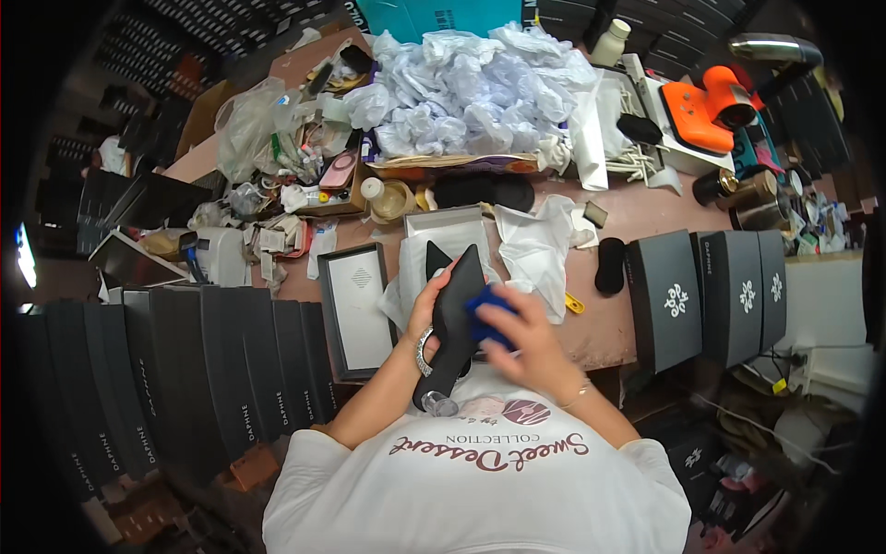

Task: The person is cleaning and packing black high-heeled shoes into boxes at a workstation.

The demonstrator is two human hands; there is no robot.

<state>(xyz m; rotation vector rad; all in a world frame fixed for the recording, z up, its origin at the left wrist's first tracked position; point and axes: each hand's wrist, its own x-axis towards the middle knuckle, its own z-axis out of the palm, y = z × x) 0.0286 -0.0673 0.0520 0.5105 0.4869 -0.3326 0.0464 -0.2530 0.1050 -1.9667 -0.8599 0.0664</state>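
Observation:
My left hand (426, 309) is wrapped round a black pointed-toe shoe (459, 300), held in front of my chest with its toe pointing away from me. Behind it shows a second dark pointed tip, mostly hidden, perhaps the other shoe of a pair. At the near end is a clear, see-through heel (439, 404). In my right hand (535, 346) is a dark blue cloth (486, 314), against or very close to the shoe's right side; the fingers are slightly blurred. Just beyond my hands lies an open grey shoe box (443, 222) with white tissue paper.
A shallow dark-rimmed box part (358, 309) lies to the left, crumpled tissue paper (537, 245) to the right. Dark shoe boxes (221, 369) stand in rows on both sides. Farther back are a heap of white crumpled paper (471, 92) and an orange device (706, 111).

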